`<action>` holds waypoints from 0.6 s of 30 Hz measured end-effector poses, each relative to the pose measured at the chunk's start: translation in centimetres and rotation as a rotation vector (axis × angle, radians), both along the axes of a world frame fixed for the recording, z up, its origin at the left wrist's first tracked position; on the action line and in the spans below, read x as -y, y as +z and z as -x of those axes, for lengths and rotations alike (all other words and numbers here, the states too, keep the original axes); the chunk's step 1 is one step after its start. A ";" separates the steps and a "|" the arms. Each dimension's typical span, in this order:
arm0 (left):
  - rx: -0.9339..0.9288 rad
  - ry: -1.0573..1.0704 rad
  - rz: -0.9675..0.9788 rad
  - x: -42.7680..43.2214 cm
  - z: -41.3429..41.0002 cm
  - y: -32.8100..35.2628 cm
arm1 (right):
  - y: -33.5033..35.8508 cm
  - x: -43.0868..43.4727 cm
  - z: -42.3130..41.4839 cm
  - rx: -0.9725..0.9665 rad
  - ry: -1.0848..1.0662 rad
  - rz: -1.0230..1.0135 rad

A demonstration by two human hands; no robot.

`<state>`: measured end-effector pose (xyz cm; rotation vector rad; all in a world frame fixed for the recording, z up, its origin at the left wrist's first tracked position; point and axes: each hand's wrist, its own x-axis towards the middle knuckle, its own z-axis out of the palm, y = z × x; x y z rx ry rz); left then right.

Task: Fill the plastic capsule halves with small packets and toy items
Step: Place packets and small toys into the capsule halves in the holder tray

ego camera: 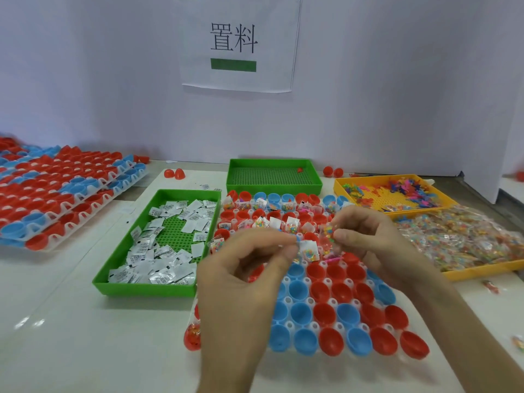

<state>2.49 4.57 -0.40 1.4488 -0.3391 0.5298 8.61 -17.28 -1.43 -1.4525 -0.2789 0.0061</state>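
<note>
A white rack (287,300) of red and blue capsule halves lies in front of me. Its far rows hold small packets and toys; the near halves, such as a blue one (300,309), are bare. My left hand (243,268) pinches a clear packet of coloured beads (309,252) over the rack's middle. My right hand (371,239) hovers just to the right, its fingers closed on another bead packet (329,232). A green tray (158,289) of white sachets sits left of the rack.
A yellow tray (344,184) of small plastic toys and a yellow tray (482,272) heaped with bead packets lie at the right. A green tray (273,184) stands behind the rack. Stacked capsule racks (65,191) fill the left. Loose red capsule halves (174,173) lie near the wall.
</note>
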 end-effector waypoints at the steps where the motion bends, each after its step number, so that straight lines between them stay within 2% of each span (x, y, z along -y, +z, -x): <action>1: -0.017 0.002 0.030 0.7 0.2 -0.3 | 0.1 -0.2 0.1 0.000 0.029 -0.006; 3: -0.032 0.032 0.051 1.6 0.4 -0.9 | 0.3 -0.5 0.4 -0.007 0.081 0.005; 7: 0.098 0.202 -0.163 2.4 0.2 -1.8 | 0.5 -0.9 1.0 -0.077 0.213 0.074; 10: 0.161 0.256 -0.228 2.7 0.1 -2.3 | 0.5 -1.3 1.0 -0.109 0.249 0.077; 15: 0.108 0.246 -0.288 2.9 0.2 -2.9 | 0.5 -1.9 1.2 -0.146 0.288 0.019; 18: 0.091 0.244 -0.313 2.9 0.3 -2.8 | 0.3 -2.1 1.2 -0.084 0.246 0.088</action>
